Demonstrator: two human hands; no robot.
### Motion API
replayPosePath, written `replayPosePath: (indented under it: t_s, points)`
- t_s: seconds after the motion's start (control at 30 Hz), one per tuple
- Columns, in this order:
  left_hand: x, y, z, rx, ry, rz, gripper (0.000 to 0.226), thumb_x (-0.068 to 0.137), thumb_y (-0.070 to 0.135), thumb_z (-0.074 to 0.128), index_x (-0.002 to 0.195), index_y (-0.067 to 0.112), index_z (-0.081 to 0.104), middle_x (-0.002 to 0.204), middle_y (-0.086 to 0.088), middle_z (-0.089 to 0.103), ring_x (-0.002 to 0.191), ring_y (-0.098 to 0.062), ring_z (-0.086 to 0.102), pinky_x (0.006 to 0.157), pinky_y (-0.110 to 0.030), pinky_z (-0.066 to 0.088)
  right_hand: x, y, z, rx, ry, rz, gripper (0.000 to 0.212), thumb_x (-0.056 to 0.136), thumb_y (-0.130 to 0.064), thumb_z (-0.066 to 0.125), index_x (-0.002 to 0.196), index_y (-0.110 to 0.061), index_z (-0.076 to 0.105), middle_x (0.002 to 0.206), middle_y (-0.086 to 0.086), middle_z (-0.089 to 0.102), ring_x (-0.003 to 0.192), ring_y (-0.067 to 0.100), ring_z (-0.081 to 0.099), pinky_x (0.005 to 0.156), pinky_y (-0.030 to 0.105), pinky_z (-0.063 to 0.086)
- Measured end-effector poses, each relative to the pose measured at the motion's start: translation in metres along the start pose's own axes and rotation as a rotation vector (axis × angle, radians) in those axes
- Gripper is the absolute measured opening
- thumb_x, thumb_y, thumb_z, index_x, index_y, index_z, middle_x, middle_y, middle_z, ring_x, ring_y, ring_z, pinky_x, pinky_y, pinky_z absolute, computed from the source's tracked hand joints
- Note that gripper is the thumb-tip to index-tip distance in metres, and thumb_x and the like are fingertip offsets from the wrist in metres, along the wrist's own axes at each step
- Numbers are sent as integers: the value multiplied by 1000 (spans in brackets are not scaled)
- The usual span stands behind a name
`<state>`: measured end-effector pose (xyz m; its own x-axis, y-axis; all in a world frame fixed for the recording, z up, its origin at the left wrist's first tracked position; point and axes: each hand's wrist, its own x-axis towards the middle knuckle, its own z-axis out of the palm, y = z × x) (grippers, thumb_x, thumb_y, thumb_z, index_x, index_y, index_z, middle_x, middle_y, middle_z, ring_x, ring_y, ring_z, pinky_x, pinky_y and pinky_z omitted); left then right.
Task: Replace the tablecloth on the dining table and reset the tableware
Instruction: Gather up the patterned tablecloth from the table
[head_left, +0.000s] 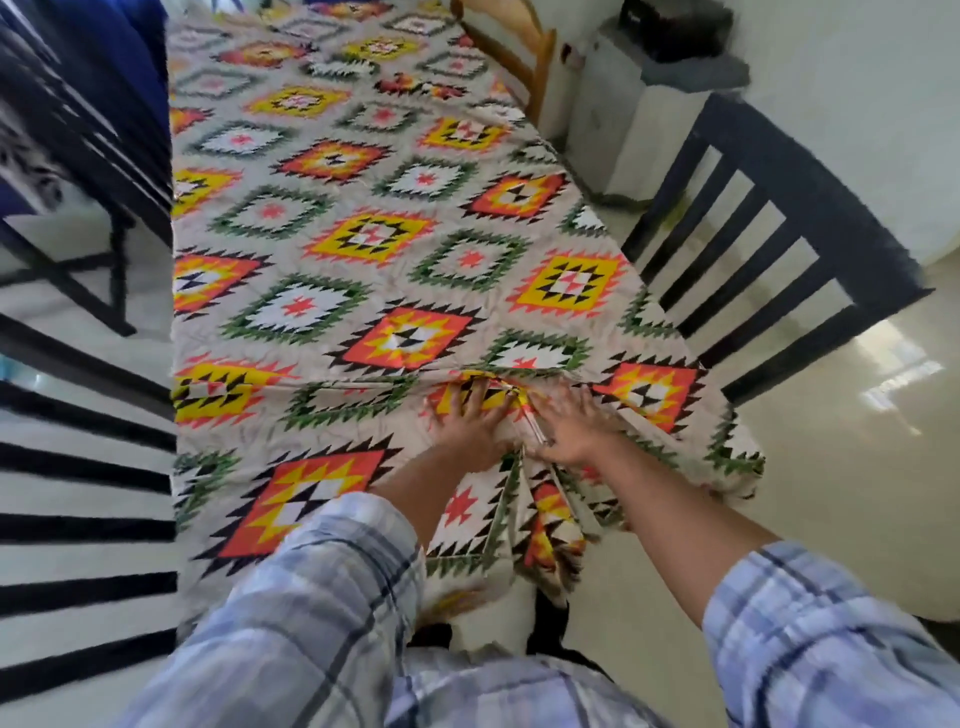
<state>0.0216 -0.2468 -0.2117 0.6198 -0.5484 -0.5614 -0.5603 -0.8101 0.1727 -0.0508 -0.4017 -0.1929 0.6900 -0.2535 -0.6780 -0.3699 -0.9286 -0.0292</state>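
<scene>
A patterned tablecloth (363, 234) with orange, yellow and green diamonds covers the whole dining table and hangs over its near end. My left hand (475, 418) lies flat on the cloth near the table's near edge, fingers spread. Beside it, my right hand (569, 423) also presses flat on the cloth. Between the two hands the fabric is bunched into folds that run down over the edge. No tableware is in view.
A dark slatted chair (769, 244) stands at the table's right side, and another dark chair (78, 130) at the left. A wooden chair (519, 47) is at the far right. A grey-topped white unit (649, 104) stands by the wall. Dark slats (78, 519) fill the left foreground.
</scene>
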Motion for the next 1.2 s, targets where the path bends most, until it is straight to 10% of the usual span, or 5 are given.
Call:
replayPosePath:
  t_s: [0.3,0.53,0.73,0.97,1.2]
  points:
    - [8,24,-11,-197,219,-173,68,93,52,40,150,42,5,161,3,-8,147,-26,-13,113,-63,2,69,10,-34,-37,-13,-58,83,90,-69,31,142,-42,-27,147,5,-44,133,43,-39,102,74,-2]
    - [-30,16,33,-81,137,-211,99,68,87,40,146,48,-8,155,5,-29,144,-29,-25,108,-67,-6,126,-37,-69,-80,6,-124,80,90,-67,27,148,-36,-18,154,8,-29,140,40,-28,107,71,-4]
    - [9,-6,2,-161,117,-302,88,78,78,41,145,50,-10,157,-2,-25,143,-35,-25,103,-71,-13,80,-50,-98,107,48,-386,68,91,-49,53,147,-21,28,150,13,34,136,34,35,108,47,32]
    - [45,-36,-48,-219,123,-329,82,88,62,46,148,45,-6,160,-6,-13,146,-36,-12,108,-70,3,22,11,-65,97,149,150,97,71,-47,78,146,-27,20,145,18,28,131,37,37,98,50,42]
    - [29,-31,-50,-307,197,-241,90,84,49,61,152,32,6,160,-5,5,146,-33,4,110,-65,20,25,-12,-42,104,166,125,46,91,-2,44,136,-16,45,148,19,25,115,35,54,85,38,49]
